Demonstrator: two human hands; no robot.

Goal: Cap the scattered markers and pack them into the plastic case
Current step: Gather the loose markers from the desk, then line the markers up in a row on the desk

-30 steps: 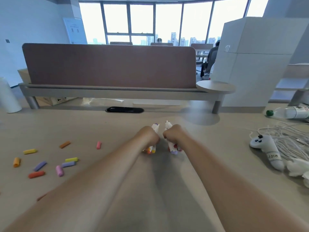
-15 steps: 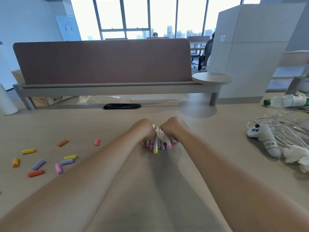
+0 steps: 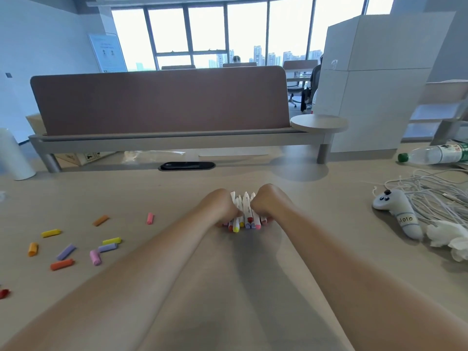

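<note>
Both hands, left hand [image 3: 219, 206] and right hand [image 3: 266, 202], grip bundled markers [image 3: 243, 211].

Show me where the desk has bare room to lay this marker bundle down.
Bare desk lies between the marker bundle and the black cable slot, and between the right hand and the white controller. Crowded: the loose caps at left; cables and tissue at far right.
</note>
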